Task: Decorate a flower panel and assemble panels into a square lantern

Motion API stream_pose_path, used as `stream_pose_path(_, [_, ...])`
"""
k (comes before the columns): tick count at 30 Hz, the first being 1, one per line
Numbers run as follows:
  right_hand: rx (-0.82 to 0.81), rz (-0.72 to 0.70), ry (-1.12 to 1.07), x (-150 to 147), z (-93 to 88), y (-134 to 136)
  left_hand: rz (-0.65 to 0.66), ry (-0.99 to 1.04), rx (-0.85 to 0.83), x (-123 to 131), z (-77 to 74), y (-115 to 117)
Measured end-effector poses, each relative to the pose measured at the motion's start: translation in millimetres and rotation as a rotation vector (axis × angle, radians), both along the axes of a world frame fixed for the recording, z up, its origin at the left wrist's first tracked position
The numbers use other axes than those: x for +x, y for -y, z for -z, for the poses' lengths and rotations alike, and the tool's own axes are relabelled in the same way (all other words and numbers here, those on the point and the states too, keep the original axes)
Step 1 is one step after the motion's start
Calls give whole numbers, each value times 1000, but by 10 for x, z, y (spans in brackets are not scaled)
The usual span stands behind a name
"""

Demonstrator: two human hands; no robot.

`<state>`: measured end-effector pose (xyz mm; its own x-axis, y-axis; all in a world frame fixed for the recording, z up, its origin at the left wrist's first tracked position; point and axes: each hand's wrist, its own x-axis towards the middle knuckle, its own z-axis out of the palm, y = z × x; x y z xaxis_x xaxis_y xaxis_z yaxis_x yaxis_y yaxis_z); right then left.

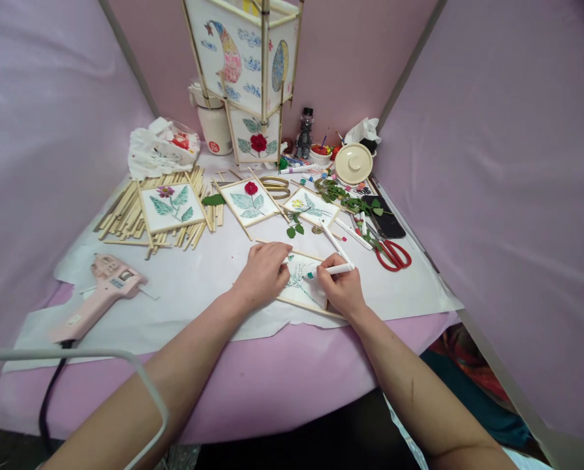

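Observation:
My right hand is closed round a white marker with a green tip. That tip is at a framed white panel with a partly drawn green leaf outline. A second white marker slants just above the right hand; whether the fingers touch it I cannot tell. My left hand grips the panel's left side with bent fingers, hiding that edge. Behind the hands lie three framed panels with drawn leaves and flowers: a purple-flowered panel, a red-flowered panel and a yellow-flowered panel.
A pink glue gun lies at left, near a pile of bamboo sticks. A tall lantern stands at the back. Red-handled scissors, a phone and leafy sprigs lie at right. A pale cable crosses lower left.

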<state>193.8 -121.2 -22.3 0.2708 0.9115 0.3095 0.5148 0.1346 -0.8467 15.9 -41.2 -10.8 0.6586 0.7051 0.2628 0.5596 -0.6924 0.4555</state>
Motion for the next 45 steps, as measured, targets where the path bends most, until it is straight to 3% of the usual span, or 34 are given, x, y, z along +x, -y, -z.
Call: stream_pose_path(45, [36, 212, -6, 64, 7, -38, 5, 5, 16, -1, 9, -6])
